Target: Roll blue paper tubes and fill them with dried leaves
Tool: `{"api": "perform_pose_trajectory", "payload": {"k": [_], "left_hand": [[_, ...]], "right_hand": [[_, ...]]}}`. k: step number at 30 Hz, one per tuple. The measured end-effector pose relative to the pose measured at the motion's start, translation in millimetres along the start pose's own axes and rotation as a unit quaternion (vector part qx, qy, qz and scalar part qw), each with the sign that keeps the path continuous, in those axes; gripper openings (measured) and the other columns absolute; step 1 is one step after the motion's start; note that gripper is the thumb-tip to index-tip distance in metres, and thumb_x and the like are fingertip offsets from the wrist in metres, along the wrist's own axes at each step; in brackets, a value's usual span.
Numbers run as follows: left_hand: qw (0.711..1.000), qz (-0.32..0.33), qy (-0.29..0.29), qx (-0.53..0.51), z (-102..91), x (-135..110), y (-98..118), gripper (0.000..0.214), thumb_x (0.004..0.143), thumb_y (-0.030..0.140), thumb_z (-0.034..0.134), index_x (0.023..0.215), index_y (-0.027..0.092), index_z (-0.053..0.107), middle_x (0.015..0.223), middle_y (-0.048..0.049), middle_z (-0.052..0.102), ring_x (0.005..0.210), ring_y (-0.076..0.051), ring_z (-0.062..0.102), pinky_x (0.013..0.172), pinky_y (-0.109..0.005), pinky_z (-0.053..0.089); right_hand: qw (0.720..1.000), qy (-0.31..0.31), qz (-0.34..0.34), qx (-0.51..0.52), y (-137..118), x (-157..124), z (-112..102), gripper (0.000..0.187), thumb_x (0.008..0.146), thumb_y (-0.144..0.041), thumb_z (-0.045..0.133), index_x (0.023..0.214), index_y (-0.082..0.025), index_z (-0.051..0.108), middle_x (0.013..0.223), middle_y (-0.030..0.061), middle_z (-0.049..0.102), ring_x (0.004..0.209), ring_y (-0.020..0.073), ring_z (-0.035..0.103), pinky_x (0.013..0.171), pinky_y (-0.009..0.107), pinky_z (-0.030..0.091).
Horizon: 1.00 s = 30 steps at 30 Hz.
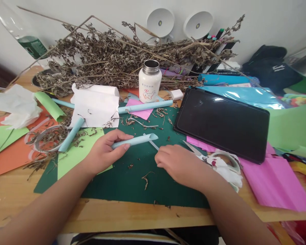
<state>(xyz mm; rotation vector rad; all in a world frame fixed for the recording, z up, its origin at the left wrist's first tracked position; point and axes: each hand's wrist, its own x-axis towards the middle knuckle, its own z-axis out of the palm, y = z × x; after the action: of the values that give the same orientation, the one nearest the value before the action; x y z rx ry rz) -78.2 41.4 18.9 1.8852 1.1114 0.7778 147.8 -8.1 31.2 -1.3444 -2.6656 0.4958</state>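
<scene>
White wall (127,13) rises behind a wooden table (112,212), along whose back edge dried plants (109,56) lie heaped below two round lamps (160,23). Near the middle of the table's front edge lies a dark green mat (142,185), scattered with bits of dry leaf. Above the centre of this mat, the left hand (108,149) has its thumb and fingers closed around a light blue paper tube (135,140), whose open end points toward the table's right side. The right hand (177,163) is curled, its fingertips pinched together on a narrow pale strip (154,145) that runs up to the tube near that open end. Just beside the right hand, at the mat's right edge, are scissors (196,149); behind them a black tablet (224,122) rests at a slant. An uncapped white bottle (150,84) stands upright by the mat's back edge, near a longer blue tube (148,107). A light green sheet (76,153) covers part of the mat's left side, and a pink sheet (277,183) lies toward the table's front right corner.
</scene>
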Motion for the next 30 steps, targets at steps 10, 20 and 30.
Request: {"api": "perform_pose_trajectory", "payload": {"k": [10,20,30], "left_hand": [[0.986,0.061,-0.146,-0.054,7.3,-6.9,1.8,0.02,0.075,0.019,0.052,0.094,0.019,0.056,0.08,-0.003,0.057,0.066,-0.012,0.054,0.06,-0.019,0.043],[0.981,0.071,-0.161,-0.086,7.9,-12.1,-1.1,0.018,0.081,0.02,0.043,0.098,0.021,0.048,0.081,-0.0021,0.051,0.067,-0.01,0.05,0.06,-0.02,0.042],[0.973,0.019,-0.131,-0.187,11.8,-7.2,1.1,0.015,0.079,0.024,0.048,0.092,0.019,0.052,0.07,-0.0004,0.05,0.058,-0.009,0.046,0.05,-0.019,0.038]], "right_hand": [[0.955,0.231,-0.039,0.18,7.3,-4.6,-7.8,0.008,0.077,-0.014,0.046,0.073,-0.019,0.05,0.083,0.0032,0.05,0.082,0.0134,0.048,0.073,0.029,0.041],[0.98,0.073,-0.094,0.159,14.4,-5.2,-10.5,0.027,0.08,-0.035,0.043,0.095,-0.017,0.056,0.138,0.0106,0.022,0.119,0.0233,0.028,0.095,0.042,0.026],[0.94,0.162,-0.083,0.289,14.2,-9.6,-14.4,0.024,0.082,-0.027,0.04,0.097,-0.02,0.058,0.105,0.0071,0.053,0.094,0.0169,0.049,0.083,0.035,0.038]]}}
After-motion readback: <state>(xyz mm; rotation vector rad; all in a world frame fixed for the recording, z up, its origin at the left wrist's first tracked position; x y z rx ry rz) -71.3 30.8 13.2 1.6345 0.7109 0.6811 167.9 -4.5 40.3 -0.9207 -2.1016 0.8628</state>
